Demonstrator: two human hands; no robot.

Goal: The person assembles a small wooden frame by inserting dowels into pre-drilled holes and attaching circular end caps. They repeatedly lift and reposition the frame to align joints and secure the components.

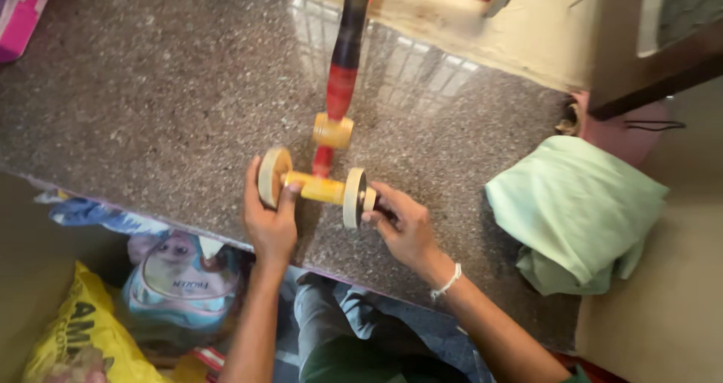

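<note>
Speckled grey-brown stone countertop (151, 97), polished, with window glare near its far edge. On it lies a wooden push toy (325, 173): yellow axle, two pale disc wheels, a yellow knob, and a long handle banded red, dark and yellow running away toward the wall. Left hand (269, 216) grasps the left wheel and axle end, thumb over the axle. Right hand (399, 223) pinches the cap outside the right wheel. Folded pale green cloth (576, 210) sits well apart at the right
</note>
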